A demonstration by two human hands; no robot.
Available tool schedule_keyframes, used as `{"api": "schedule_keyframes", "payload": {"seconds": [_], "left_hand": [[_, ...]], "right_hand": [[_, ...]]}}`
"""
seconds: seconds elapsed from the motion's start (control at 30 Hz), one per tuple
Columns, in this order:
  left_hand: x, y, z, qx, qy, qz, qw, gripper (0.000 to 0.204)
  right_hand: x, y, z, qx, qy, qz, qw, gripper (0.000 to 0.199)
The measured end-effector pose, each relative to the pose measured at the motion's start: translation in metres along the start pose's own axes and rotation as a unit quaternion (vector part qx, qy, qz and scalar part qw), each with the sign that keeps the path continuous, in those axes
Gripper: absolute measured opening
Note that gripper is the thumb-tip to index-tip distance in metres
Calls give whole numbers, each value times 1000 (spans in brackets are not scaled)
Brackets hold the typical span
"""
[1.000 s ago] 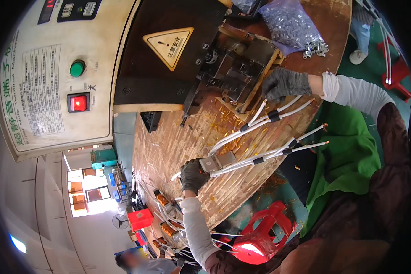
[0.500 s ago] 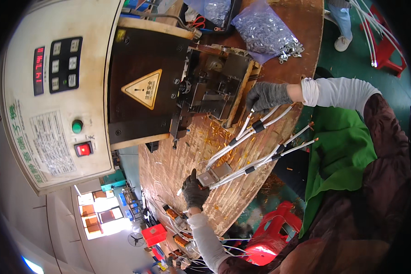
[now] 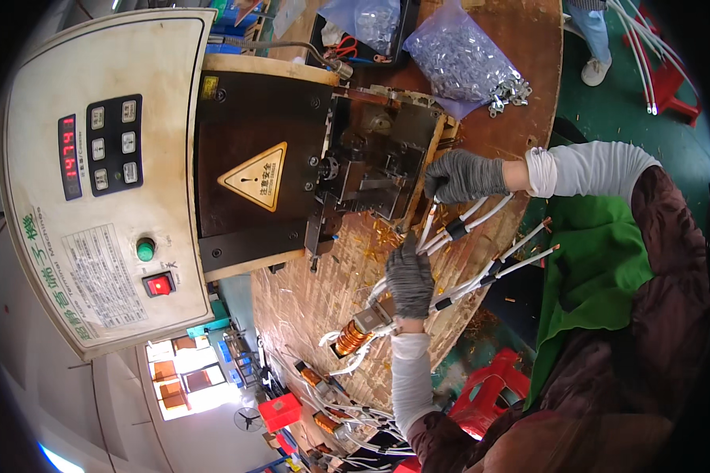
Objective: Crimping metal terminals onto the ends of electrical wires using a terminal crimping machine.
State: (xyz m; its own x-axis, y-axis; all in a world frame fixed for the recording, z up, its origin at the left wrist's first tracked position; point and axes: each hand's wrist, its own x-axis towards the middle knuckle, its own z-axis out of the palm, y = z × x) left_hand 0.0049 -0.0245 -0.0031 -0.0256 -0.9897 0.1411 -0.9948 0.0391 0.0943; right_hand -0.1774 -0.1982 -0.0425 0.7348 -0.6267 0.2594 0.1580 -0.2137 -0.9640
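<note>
White cable (image 3: 427,227) could slip if the right hand (image 3: 467,177), seemingly pinching its tip, loosens (whether the left hand (image 3: 409,279) grips, I cannot tell)

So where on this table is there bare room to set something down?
Bare tabletop lies between the machine and the copper-coloured coil, and in a strip between the bag of metal terminals and the tabletop's curved edge. It is crowded around the left hand and right hand, with white cables and loose yellowish scraps.

Wkshp: mach. (image 3: 248,138) w/ ctrl panel (image 3: 116,146), bagged metal pcs (image 3: 461,59), workbench (image 3: 292,303).
</note>
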Motion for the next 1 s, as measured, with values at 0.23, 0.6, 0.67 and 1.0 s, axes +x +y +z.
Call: {"api": "schedule_keyframes", "payload": {"seconds": [0.23,0.6,0.67,1.0], "left_hand": [[7,-14,22,5,39,10,999,34],[34,-34,-5,-40,13,31,999,25],[36,-36,-11,-83,-18,-9,996,21],[52,-39,-33,-132,-47,-8,990,19]], "right_hand": [[7,-8,1,-1,16,0,1000,13],[42,-4,-1,46,-1,87,995,14],[46,-7,-3,42,-5,72,996,14],[68,-13,-8,4,-30,29,999,13]]}}
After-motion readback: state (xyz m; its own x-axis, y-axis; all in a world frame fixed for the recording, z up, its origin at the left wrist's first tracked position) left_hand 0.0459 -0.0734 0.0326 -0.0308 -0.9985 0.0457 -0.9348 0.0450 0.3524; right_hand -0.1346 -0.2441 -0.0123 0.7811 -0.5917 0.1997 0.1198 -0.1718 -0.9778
